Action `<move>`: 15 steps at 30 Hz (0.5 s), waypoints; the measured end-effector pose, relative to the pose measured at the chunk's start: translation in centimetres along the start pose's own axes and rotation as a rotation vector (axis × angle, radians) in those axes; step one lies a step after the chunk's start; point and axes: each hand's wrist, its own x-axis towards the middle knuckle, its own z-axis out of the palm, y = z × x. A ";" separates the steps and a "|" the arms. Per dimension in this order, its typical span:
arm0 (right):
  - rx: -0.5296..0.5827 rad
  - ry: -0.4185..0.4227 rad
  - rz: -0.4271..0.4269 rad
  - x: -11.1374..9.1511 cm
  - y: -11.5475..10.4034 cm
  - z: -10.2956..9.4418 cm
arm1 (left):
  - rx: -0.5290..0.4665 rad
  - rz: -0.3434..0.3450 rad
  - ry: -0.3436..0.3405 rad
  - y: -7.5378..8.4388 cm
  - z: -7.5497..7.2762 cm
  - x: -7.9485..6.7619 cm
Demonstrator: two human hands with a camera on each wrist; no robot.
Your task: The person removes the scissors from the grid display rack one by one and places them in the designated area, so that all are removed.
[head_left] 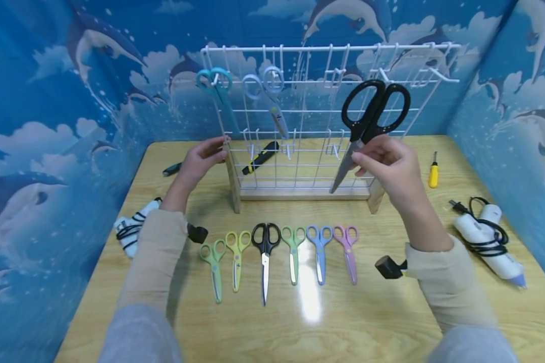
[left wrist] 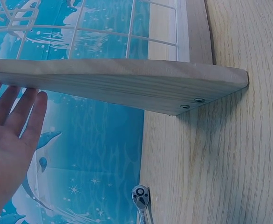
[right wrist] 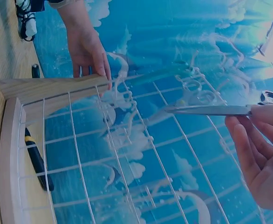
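Note:
My right hand (head_left: 388, 164) pinches large black-handled scissors (head_left: 374, 108) by the blades, handles up, in front of the white wire rack (head_left: 302, 111). Their blades (right wrist: 215, 110) show edge-on in the right wrist view. With fingers mostly straight, my left hand (head_left: 200, 164) touches the rack's left wooden side board (left wrist: 122, 81). Teal scissors (head_left: 222, 96) and light blue scissors (head_left: 272, 103) hang from hooks at the rack's upper left. Before the rack lie green scissors (head_left: 215, 269), yellow scissors (head_left: 237, 262), black-handled scissors (head_left: 265, 247), light green scissors (head_left: 293, 254), blue scissors (head_left: 320, 254) and pink scissors (head_left: 347, 252).
Behind the rack lies a black-and-yellow tool (head_left: 261, 158). A ratchet (left wrist: 140, 198) is left of it. Corded glue guns stand at both sides, one left (head_left: 133, 229) and one right (head_left: 490, 242). A yellow screwdriver (head_left: 433, 174) lies at right. Bare hooks (head_left: 333, 149) project from the grid.

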 end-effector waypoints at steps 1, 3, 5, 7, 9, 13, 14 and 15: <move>0.008 -0.003 0.001 -0.4 0.0 -0.4 | 0.002 0.007 0.001 -0.2 -0.1 0.1; 0.020 -0.015 0.008 -1.3 0.1 -1.2 | 0.003 0.016 -0.001 -0.3 -0.1 0.1; -0.003 -0.025 0.034 -2.2 0.4 -2.1 | 0.002 0.021 -0.002 -0.4 0.0 0.1; -0.039 -0.035 0.077 -3.2 0.8 -2.9 | -0.006 0.021 -0.002 -0.4 0.0 0.1; -0.077 -0.045 0.141 -4.2 1.2 -3.6 | -0.016 0.020 -0.004 -0.4 0.0 0.1; -0.121 -0.072 0.268 -6.3 3.4 -5.1 | -0.008 0.007 -0.002 -0.3 0.0 0.0; -0.136 -0.084 0.300 -6.9 4.4 -5.7 | -0.004 0.004 -0.001 -0.2 0.0 0.0; -0.153 -0.095 0.332 -7.6 5.7 -6.4 | -0.001 0.001 0.000 -0.2 0.0 0.0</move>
